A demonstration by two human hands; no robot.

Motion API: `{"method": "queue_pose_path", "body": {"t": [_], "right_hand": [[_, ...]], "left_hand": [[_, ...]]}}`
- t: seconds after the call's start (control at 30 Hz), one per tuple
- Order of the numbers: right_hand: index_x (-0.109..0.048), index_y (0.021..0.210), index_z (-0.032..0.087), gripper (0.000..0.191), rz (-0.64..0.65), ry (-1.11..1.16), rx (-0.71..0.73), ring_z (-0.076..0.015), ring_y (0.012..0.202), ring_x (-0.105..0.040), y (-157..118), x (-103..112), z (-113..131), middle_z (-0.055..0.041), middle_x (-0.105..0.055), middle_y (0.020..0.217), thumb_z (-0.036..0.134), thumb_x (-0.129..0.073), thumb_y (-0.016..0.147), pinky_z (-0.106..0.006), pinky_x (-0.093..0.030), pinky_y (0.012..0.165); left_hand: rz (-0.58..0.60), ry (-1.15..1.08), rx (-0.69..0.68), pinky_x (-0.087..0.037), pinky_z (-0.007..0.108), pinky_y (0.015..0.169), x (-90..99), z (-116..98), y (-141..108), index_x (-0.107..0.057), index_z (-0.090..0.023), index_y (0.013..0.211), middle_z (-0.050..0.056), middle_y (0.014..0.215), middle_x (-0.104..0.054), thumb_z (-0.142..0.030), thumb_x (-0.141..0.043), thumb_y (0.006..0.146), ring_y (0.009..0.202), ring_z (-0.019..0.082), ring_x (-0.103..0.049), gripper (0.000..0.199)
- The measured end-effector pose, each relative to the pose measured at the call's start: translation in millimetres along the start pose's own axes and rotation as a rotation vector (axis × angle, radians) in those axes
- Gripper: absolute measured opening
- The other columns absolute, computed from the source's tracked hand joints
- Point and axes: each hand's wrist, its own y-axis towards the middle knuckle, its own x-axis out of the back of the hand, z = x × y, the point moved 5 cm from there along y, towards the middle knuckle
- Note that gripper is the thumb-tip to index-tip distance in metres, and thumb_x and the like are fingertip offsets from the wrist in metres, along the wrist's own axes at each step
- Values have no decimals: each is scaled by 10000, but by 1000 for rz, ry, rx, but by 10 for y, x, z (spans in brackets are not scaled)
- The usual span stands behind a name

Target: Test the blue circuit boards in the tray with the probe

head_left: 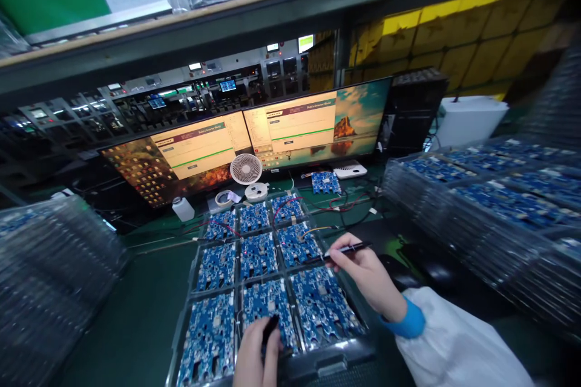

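Note:
A clear tray [333,351] holds several blue circuit boards [211,329] in compartments. My right hand [363,272] pinches a thin black pen-like tool [351,248] over the tray's right side, its tip near a middle-row board [297,245]. Over the front middle board [267,299], my left hand [258,354] has its fingers closed round a small black object [271,325], which is partly hidden. Red wires and a yellow wire [318,230] run onto boards in the back and middle rows.
Stacked trays of boards stand at the left [59,278] and right [481,211]. Behind are two monitors [195,160], a small fan [246,169], a white bottle [183,209], a tape roll [224,198] and a separate board [325,182]. A shelf [290,3] crosses above.

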Motion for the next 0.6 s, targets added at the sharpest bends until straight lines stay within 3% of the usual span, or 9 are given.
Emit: {"method": "queue_pose_path", "body": {"t": [0.1,0.2,0.33,0.47,0.6], "right_hand": [[-559,782,214,331,97,33,25,-143,629,-613,-259,-48,374,-9,-619,730,539,-622,776,-264,-493,548],[-549,767,211,304,90,89,41,-125,608,-600,-381,24,489,-4,-614,715,505,-624,791,-252,-483,554],[-546,778,212,287,37,112,15,-127,618,-605,-430,152,369,4,-613,687,486,-626,799,-247,-474,570],[-552,771,209,334,72,90,-26,-132,598,-598,-488,146,224,12,-589,669,532,-638,765,-256,-477,562],[-555,765,209,335,117,93,-72,-138,598,-604,-622,166,24,14,-567,691,537,-616,777,-264,-487,557]], "left_hand": [[134,-93,-27,-542,314,755,-90,-397,225,-627,-189,1083,74,897,-719,-479,-448,884,770,182,-659,395],[176,-130,-115,-529,322,795,-146,-713,312,-630,-202,1076,74,964,-711,-463,-438,894,813,179,-653,372],[199,-128,-108,-534,311,760,-258,-804,267,-629,-197,1072,61,887,-714,-452,-432,896,744,166,-649,367],[256,-51,-167,-517,331,856,-370,-880,164,-645,-216,1078,65,968,-722,-374,-477,884,899,195,-654,302],[440,-16,-276,-486,329,923,-516,-1040,95,-652,-238,1069,52,1070,-702,-281,-479,889,988,188,-631,254]]}}
